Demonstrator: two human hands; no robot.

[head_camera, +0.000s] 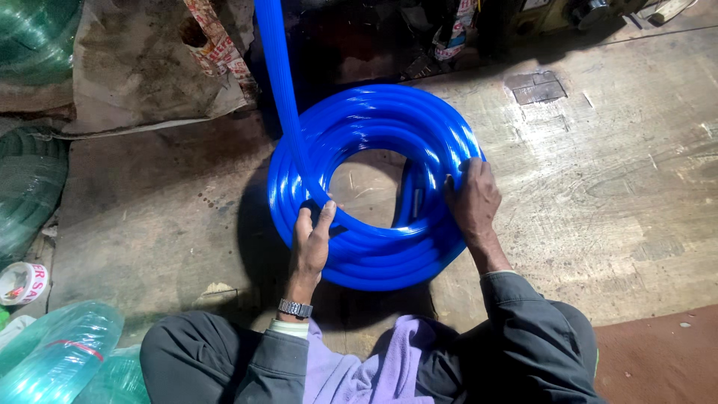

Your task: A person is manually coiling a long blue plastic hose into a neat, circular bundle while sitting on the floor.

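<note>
Left hand (310, 238) and right hand (471, 200) gripping blue hose coil (374, 120), hose end cut off above

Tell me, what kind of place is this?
Probably a workshop or small hose shop. A person sits on a worn floor, both hands on a blue hose coil. Green hose rolls lie at the left, with wrapped ones nearby.

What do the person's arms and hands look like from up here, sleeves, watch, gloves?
Both hands are bare, no gloves. Left hand has a metal-band wristwatch above a pale cuff. Both arms wear dark grey sleeves; the right hand has no watch.
</note>
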